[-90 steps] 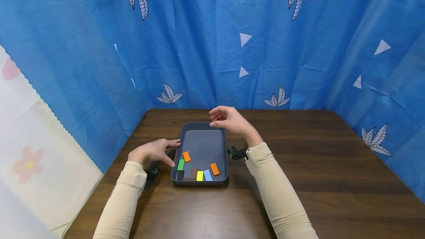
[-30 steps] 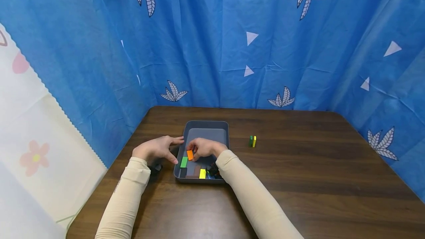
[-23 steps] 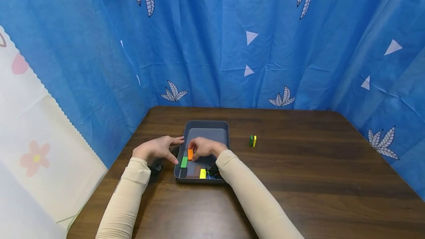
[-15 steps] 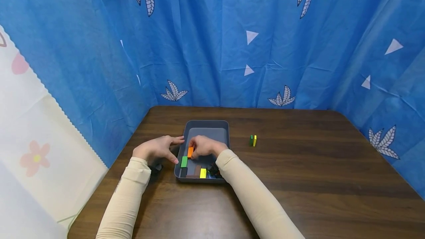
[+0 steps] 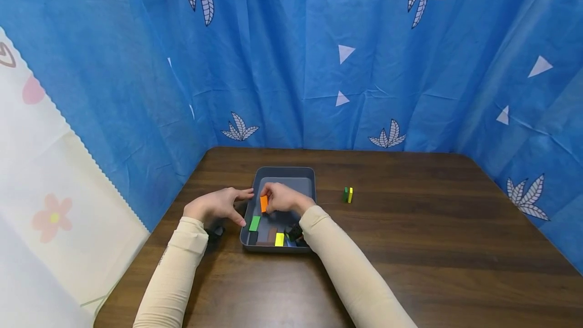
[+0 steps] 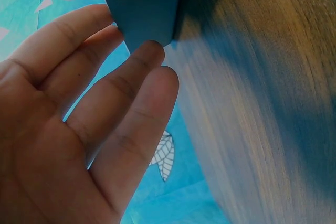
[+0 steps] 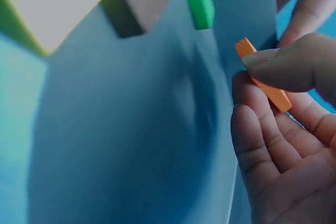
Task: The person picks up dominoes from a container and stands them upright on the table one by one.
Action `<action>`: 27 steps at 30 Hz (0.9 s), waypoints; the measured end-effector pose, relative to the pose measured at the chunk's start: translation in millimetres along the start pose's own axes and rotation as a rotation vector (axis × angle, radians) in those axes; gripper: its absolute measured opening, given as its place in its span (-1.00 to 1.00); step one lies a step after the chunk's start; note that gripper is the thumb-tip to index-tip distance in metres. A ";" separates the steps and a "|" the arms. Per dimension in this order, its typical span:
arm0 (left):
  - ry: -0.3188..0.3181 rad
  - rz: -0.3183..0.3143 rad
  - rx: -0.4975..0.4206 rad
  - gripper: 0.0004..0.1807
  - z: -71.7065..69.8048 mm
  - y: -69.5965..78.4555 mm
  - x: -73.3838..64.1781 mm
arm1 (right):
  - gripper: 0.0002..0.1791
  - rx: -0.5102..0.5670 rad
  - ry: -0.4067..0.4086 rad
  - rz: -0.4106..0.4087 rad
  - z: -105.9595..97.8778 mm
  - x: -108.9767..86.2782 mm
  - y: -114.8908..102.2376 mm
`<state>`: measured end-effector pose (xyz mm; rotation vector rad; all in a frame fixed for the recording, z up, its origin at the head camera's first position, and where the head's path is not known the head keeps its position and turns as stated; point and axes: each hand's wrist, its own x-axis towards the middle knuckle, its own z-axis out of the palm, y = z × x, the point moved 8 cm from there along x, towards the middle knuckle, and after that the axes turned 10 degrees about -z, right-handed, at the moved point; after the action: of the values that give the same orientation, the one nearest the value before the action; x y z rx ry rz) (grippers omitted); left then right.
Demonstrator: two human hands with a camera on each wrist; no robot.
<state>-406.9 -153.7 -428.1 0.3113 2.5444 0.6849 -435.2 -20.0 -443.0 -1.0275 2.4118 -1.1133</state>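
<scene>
My right hand (image 5: 283,198) pinches an orange domino (image 5: 264,204) between thumb and fingers over the left half of a dark grey tray (image 5: 293,184). In the right wrist view this orange domino (image 7: 276,94) is tilted, its narrow edge showing. At the tray's left side, my left hand (image 5: 215,204) has its fingers spread, thumb tip by the rim; the left wrist view shows extended fingers (image 6: 128,135) against the tray wall (image 6: 144,9). Near the orange piece lies a green domino (image 5: 254,223). Along the tray's near end are black (image 5: 252,238), brown (image 5: 272,234) and yellow dominoes (image 5: 280,239).
Right of the tray, a dark green domino (image 5: 345,194) and a yellow domino (image 5: 350,195) stand upright side by side on the brown wooden table (image 5: 423,227). My right forearm and wrist device (image 5: 295,232) cover the tray's near right corner. A blue curtain (image 5: 282,65) hangs behind.
My right hand has come from the tray's far right rim into the tray, gripped the orange domino and raised it slightly toward the far end. My left hand stays by the rim.
</scene>
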 end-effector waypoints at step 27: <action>-0.015 0.076 0.008 0.04 2.5 2.2 0.3 | -0.50 0.408 0.034 -0.080 -26.4 -31.3 -15.9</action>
<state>-405.7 -150.7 -429.1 0.4158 2.5328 0.6976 -419.3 9.5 -414.6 -0.9756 2.0551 -1.5764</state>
